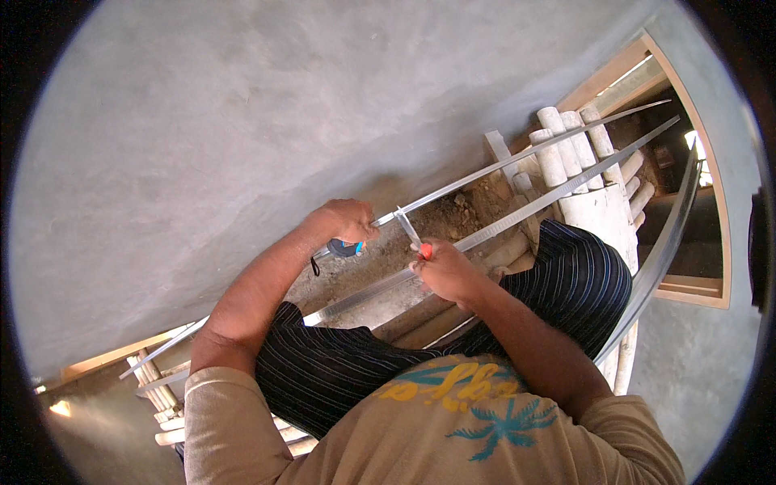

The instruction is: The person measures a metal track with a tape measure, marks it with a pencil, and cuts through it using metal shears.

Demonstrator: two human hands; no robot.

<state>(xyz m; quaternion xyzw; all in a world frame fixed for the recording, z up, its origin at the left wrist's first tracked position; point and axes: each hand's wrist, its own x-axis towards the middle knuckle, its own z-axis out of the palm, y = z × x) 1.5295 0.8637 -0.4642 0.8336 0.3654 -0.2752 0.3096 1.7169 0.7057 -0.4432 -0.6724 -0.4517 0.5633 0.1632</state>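
Note:
A thin metal channel (pixel 473 176) runs slantwise between the wall and my knees. My left hand (pixel 347 221) is closed, gripping a black and blue tape measure (pixel 346 249) below the palm; its fingers also touch the channel. From the tape measure dangles a black wrist loop (pixel 315 266). In my closed right hand (pixel 449 273) are red-handled tin snips (pixel 411 230), their metal jaws meeting the channel just right of my left hand. Nearer to me, a wider metal strip (pixel 517 212) lies roughly parallel. My fingers hide part of the snips' handles.
A grey plastered wall (pixel 242 97) rises close beyond the channel. White, stained poles (pixel 552 162) are stacked at the right, beside a wood-framed opening (pixel 725 234). Another long metal strip (pixel 664 250) curves past my right knee. More poles (pixel 158 384) show at lower left.

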